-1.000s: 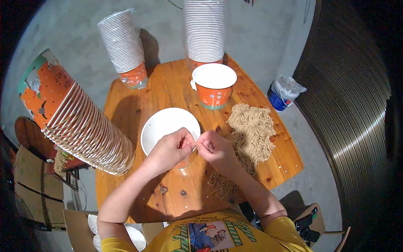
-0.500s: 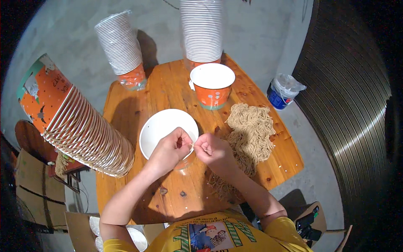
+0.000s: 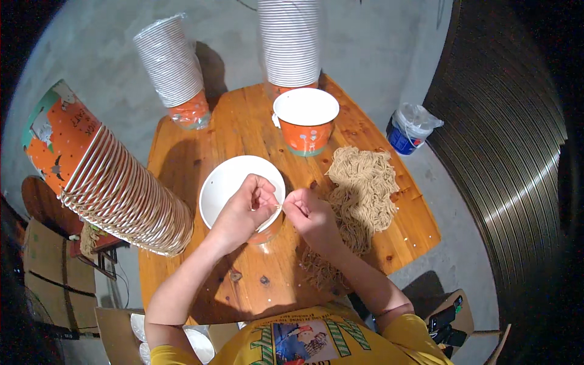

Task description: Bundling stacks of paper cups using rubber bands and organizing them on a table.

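Observation:
Near the middle of the table stands a paper bucket with a white inside and its open top facing up. My left hand hangs over its right rim, fingertips pinched together. Close beside it, just outside the rim, my right hand is closed too, its fingertips almost meeting those of the left. A small length of thin pale cord shows between them; the rest is hidden by the fingers. To the right of my right hand lies a heap of tan cords, partly under my right forearm.
A tall leaning stack of orange buckets with cords at their rims stands left. Behind are another orange bucket and two wrapped stacks, one left, one centre. A blue-and-white pail sits on the floor, right.
Both hands stay at the bucket's rim. The left fingers have lifted and curled a little, and the right hand has turned slightly. The whole view has shifted a few pixels.

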`<control>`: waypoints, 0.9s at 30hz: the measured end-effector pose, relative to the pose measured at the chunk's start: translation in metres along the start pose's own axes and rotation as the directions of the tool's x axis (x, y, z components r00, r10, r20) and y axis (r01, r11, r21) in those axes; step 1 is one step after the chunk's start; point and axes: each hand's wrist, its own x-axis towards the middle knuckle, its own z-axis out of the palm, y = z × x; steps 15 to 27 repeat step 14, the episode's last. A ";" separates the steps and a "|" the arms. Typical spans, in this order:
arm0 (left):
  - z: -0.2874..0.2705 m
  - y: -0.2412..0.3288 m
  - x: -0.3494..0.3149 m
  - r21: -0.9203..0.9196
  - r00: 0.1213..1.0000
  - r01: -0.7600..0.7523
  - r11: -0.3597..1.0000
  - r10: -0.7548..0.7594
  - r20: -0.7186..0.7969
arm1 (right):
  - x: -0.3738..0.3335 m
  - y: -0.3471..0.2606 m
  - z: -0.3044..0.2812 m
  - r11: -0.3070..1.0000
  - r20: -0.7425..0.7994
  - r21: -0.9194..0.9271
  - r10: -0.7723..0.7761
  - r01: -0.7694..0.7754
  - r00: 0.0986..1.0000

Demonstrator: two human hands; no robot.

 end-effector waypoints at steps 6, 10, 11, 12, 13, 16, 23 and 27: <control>-0.001 0.004 0.000 -0.107 0.997 0.075 0.991 -0.074 0.013 | -0.003 -0.008 -0.004 0.984 0.004 -0.151 -0.092 0.091 0.996; 0.003 0.009 0.001 -0.159 0.991 0.124 0.979 -0.115 0.062 | -0.005 -0.008 -0.009 0.888 -0.034 -0.384 -0.289 0.255 0.957; 0.003 0.009 0.001 -0.175 0.989 0.136 0.975 -0.125 0.073 | -0.005 -0.010 -0.010 0.887 -0.034 -0.385 -0.288 0.253 0.957; 0.003 0.009 0.002 -0.176 0.989 0.137 0.975 -0.125 0.075 | -0.006 -0.013 -0.013 0.847 0.003 -0.440 -0.331 0.299 0.944; 0.004 0.008 0.002 -0.177 0.988 0.141 0.974 -0.128 0.085 | -0.006 -0.015 -0.016 0.801 0.043 -0.490 -0.371 0.343 0.928; 0.004 0.008 0.003 -0.178 0.987 0.144 0.974 -0.128 0.097 | -0.005 -0.012 -0.019 0.745 0.093 -0.529 -0.425 0.406 0.900; 0.004 0.008 0.003 -0.178 0.987 0.144 0.974 -0.128 0.097 | -0.005 -0.012 -0.019 0.745 0.093 -0.529 -0.425 0.406 0.900; 0.004 0.008 0.003 -0.178 0.987 0.144 0.974 -0.128 0.097 | -0.005 -0.012 -0.019 0.745 0.093 -0.529 -0.425 0.406 0.900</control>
